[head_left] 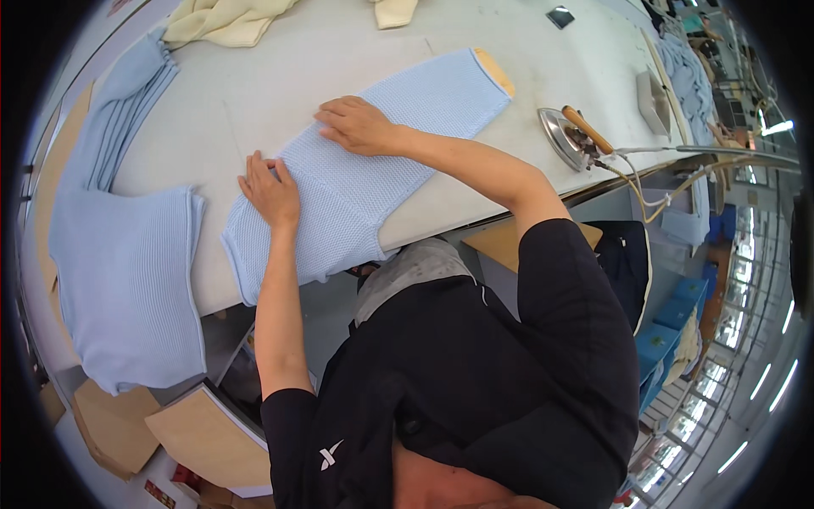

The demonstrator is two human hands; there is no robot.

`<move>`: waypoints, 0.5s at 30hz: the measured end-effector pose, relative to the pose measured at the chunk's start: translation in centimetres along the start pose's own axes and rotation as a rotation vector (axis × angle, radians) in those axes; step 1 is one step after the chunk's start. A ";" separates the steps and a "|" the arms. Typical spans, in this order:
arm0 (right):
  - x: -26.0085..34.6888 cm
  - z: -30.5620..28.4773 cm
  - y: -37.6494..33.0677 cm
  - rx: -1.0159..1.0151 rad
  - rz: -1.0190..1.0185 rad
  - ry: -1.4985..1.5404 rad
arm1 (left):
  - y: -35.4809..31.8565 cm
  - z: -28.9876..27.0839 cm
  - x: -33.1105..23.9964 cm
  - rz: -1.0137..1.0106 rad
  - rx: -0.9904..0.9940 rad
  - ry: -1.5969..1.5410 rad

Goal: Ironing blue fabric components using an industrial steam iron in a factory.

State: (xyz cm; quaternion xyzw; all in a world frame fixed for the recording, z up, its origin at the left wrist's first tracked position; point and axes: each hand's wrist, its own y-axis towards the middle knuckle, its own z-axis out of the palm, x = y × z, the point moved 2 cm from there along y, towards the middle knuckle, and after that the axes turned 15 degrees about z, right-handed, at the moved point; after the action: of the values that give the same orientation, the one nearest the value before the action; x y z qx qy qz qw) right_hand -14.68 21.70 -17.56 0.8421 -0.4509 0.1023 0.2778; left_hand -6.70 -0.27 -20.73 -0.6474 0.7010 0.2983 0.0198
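Note:
A light blue knit garment (407,114) lies across the table in front of me, its near part reaching the table's front edge. Out of its far right end pokes the rounded tip of a yellowish board (494,73); the rest of the board is hidden inside the knit. My left hand (273,195) rests near the garment's left upper edge, fingers stretched out, gripping nothing. My right hand (360,125) lies on the knit further up along that same edge, palm down with fingers apart.
Right of the garment, an iron (566,140) with a wooden handle sits on the white table (475,195), with hoses trailing right. A grey tray (653,102) stands beyond it. More light blue knitwear (127,271) hangs over the left edge; cream knitwear (229,19) lies at the back.

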 end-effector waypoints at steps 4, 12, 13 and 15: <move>-10.0 -7.6 -7.3 -0.094 0.235 -0.245 | 0.1 -0.8 0.0 -0.015 0.034 -0.002; -23.7 -14.3 -4.8 -0.118 1.095 -0.236 | -0.5 -0.2 -0.1 0.039 0.017 0.052; -23.9 -14.6 -3.7 -0.004 1.232 -0.233 | -0.5 -0.1 -0.2 0.034 0.026 0.053; -26.3 -15.5 -3.1 0.201 1.338 0.065 | -0.2 -0.2 -0.2 0.060 0.025 0.063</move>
State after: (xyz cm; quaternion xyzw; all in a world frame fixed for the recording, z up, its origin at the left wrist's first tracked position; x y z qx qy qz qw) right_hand -26.00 50.24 -17.06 0.3999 -0.8547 0.3191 0.0884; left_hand -6.39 -0.19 -20.59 -0.6351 0.7240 0.2693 -0.0032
